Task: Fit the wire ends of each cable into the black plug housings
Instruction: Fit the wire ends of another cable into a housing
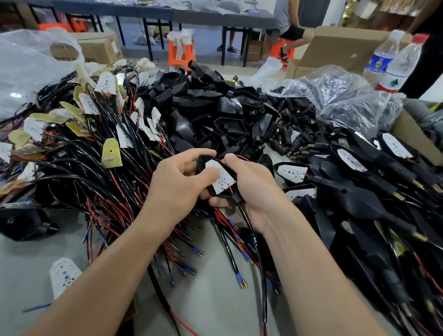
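Both the left hand (182,177) and right hand (249,191) grip one black housing (231,173) with its white board (219,176) and cable (253,234)

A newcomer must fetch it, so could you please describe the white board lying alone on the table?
Start at the big heap of black and red cables on the left of the grey table. On bare tabletop in front of it, beside the left forearm, lies the white board. Unlike the other boards, it sits clear of the tangle, alone.
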`<action>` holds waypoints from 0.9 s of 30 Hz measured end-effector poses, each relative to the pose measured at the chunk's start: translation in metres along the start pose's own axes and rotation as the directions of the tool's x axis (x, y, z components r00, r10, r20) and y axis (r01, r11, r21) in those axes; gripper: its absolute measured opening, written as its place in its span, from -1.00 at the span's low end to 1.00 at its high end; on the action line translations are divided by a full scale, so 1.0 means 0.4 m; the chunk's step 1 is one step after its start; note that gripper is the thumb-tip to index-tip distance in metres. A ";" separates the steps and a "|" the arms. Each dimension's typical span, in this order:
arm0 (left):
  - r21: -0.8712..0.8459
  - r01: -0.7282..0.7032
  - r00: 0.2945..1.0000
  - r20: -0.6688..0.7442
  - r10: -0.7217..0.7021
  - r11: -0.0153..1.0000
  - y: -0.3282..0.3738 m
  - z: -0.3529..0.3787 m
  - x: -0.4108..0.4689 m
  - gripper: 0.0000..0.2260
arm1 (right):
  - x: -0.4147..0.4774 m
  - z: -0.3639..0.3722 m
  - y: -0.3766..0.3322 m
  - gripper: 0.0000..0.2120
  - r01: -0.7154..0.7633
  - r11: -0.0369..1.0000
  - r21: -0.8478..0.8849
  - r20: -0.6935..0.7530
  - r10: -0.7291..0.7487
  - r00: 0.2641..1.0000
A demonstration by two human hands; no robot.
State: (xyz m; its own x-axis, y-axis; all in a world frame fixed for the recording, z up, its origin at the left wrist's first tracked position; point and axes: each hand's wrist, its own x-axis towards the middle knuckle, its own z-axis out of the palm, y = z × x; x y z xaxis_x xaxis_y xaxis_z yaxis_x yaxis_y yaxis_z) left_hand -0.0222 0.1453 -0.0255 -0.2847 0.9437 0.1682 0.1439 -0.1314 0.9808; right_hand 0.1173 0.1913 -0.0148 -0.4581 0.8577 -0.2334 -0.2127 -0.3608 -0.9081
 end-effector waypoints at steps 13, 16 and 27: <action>-0.268 -0.014 0.924 -0.371 -0.090 0.963 0.012 -0.047 0.019 -0.74 | -0.017 -0.046 -0.049 -0.96 0.086 0.916 -0.391 -0.015 -0.099 0.995; -0.147 0.003 0.941 -0.335 -0.052 0.989 0.008 -0.056 0.021 -0.71 | -0.018 -0.036 -0.059 -0.83 0.223 0.795 -0.564 -0.104 -0.336 0.936; 0.014 0.039 0.999 0.010 -0.039 0.999 0.019 -0.060 0.012 -0.70 | -0.007 0.019 -0.191 -0.95 0.275 0.210 -0.938 0.098 -0.601 0.793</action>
State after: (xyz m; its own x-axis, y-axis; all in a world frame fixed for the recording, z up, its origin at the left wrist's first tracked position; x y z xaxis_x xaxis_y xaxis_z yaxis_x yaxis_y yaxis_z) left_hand -0.0453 0.1417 -0.0150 -0.2810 0.9510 0.1286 0.1462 -0.0900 0.9852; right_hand 0.1283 0.2137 0.0577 -0.3200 0.8610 0.3952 0.6391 0.5042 -0.5808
